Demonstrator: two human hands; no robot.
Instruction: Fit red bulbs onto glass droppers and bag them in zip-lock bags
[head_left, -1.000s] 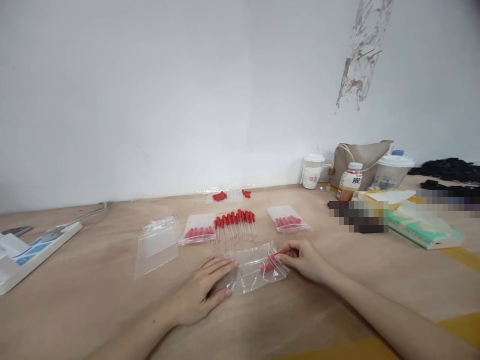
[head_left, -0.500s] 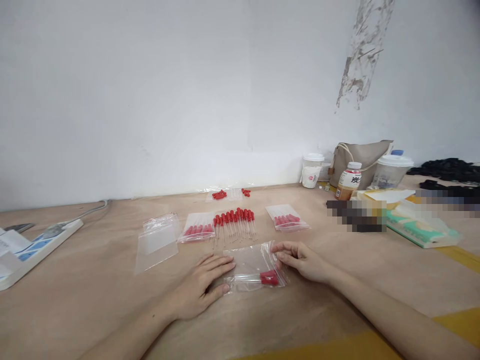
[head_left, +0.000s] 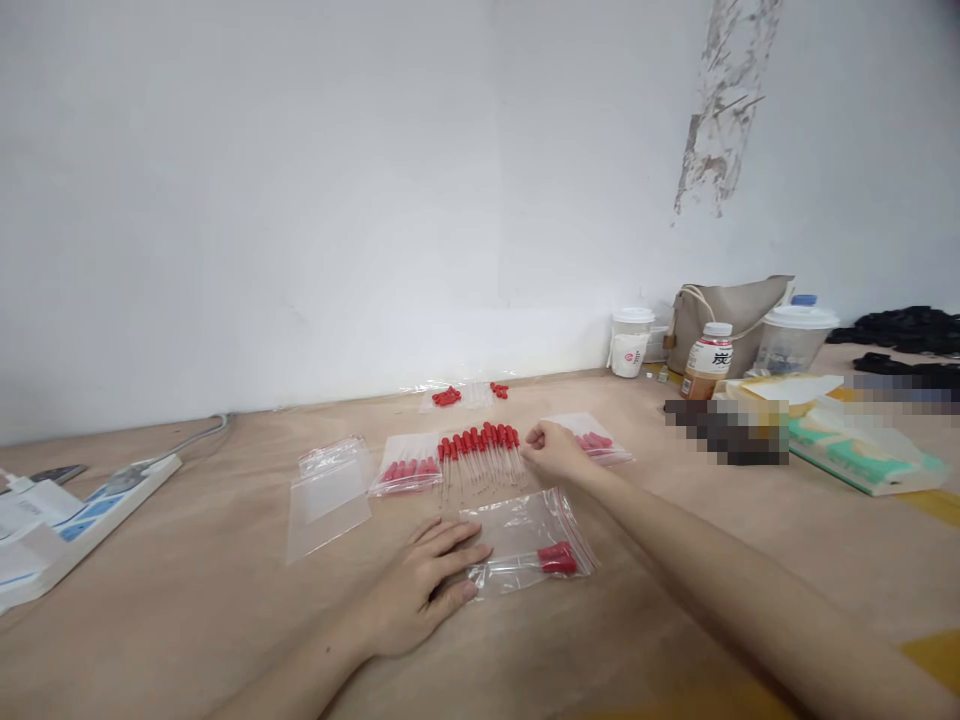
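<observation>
My left hand (head_left: 420, 590) lies flat on the left end of a clear zip bag (head_left: 525, 525) that holds a couple of red-handled pins (head_left: 557, 558). Beyond it, a loose row of red-handled pins (head_left: 480, 448) lies on the wooden table (head_left: 187, 600). My right hand (head_left: 553, 452) reaches to the right end of that row, fingers curled at the last pin. I cannot tell whether a pin is between the fingers. A filled bag of pins (head_left: 406, 471) lies left of the row, and another filled bag (head_left: 600, 442) lies just right of my right hand.
Empty clear bags (head_left: 330, 492) are stacked at the left. A power strip (head_left: 90, 505) sits at the far left. More red parts (head_left: 448, 396) lie near the wall. A cup (head_left: 630, 342), a bottle (head_left: 709, 360), a beige bag (head_left: 731, 312) and a book (head_left: 862, 455) stand at the right.
My right hand let go of the zip bag's right end and moved forward to the row of loose pins. My left hand stays on the bag.
</observation>
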